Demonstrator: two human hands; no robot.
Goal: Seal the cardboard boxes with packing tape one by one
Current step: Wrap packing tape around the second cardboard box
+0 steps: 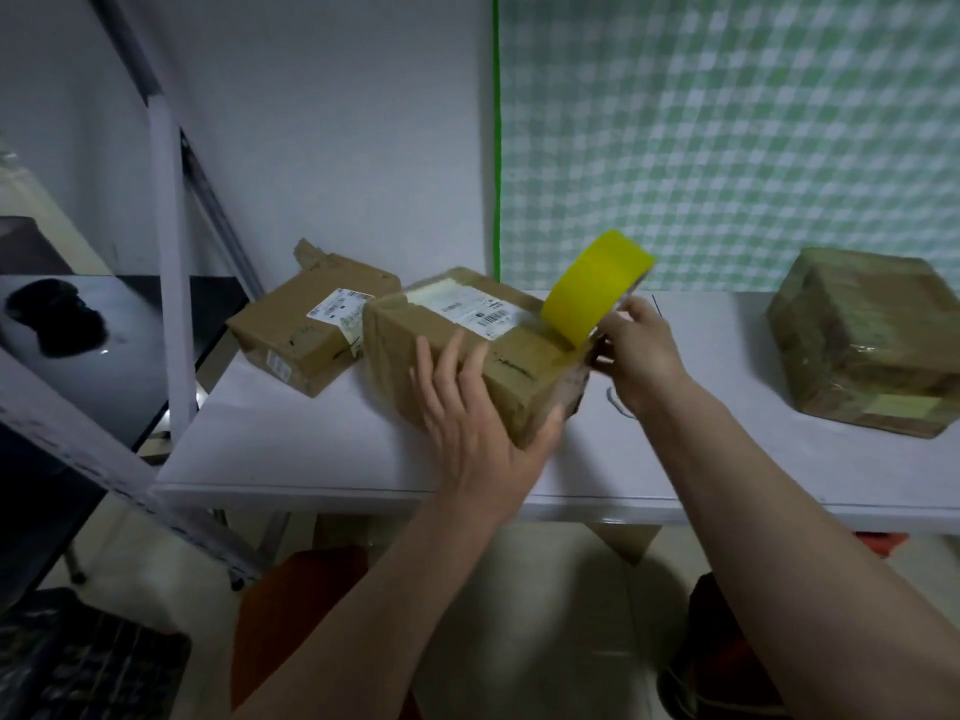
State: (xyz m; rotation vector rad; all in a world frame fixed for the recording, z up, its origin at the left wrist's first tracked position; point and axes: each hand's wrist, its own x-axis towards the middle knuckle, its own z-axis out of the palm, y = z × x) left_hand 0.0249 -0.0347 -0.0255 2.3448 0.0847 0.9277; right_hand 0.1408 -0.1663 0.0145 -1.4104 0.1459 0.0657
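Note:
A cardboard box with a white shipping label lies in the middle of the white table. My left hand rests on its near side with fingers spread and the thumb round its near right corner. My right hand grips a yellow roll of packing tape, which stands on edge on the box's right end. A second labelled box sits just behind and left, touching the first. A third box, wrapped in tape, stands apart at the right.
A white and grey metal frame slants up at the left beside a dark glossy surface. A green checked curtain hangs behind the table. Below the table edge are tiled floor and a dark crate.

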